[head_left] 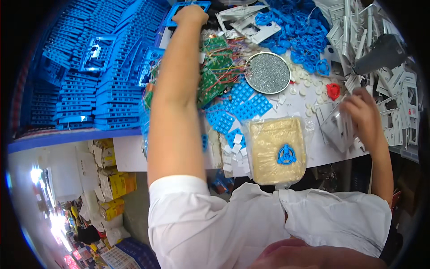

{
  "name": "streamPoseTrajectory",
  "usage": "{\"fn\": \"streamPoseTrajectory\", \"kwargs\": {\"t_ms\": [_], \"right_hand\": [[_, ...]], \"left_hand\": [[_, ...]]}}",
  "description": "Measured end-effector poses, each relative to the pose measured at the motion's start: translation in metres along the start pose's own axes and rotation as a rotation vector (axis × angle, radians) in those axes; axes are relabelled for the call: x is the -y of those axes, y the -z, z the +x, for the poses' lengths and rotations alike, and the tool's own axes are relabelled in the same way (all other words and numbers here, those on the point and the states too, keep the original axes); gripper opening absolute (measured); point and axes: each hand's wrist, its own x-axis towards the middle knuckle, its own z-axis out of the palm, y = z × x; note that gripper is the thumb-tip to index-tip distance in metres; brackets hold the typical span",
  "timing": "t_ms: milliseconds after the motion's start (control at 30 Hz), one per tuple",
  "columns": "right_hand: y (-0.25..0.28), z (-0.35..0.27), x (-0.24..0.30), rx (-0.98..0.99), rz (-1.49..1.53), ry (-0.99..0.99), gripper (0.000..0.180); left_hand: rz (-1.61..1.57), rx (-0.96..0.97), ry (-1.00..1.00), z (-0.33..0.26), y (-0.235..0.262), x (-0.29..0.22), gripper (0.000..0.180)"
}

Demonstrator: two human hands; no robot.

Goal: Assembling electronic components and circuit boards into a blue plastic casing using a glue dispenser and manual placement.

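One dish of metal bits, left hand at blue frame

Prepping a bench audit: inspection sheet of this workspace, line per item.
Surface: white table, largely covered.
Job's things: blue frame at the far edge; whitish panel at right.
Clutter: stacked blue panels, pile of blue rings, white plastic parts, round dish of small grey pieces.
Hands: left hand at the frame, right hand at the panel, blurred; grip of the fingers unclear on both.
Cables: thin coloured wires among green circuit boards.
Surroundings: yellow boxes beyond the table, lower left.
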Motion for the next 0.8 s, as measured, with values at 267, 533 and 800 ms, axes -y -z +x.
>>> {"fn": "streamPoseTrajectory", "kwargs": {"t_ms": [267,533,800], "right_hand": [[0.023,0.001,0.046,-0.13,0.295,0.176,0.025],[0.007,0.031,0.062,-0.41,0.449,0.213,0.037],[0.004,0.061,0.094,-0.544,0.522,0.23,0.037]], "left_hand": [[0.018,-0.142,0.02,0.049,-0.027,0.02,0.036],[-1.593,0.01,-0.262,-0.116,0.11,0.114,0.031],[-2.137,0.159,-0.035,-0.384,0.001,0.069,0.032]]}}
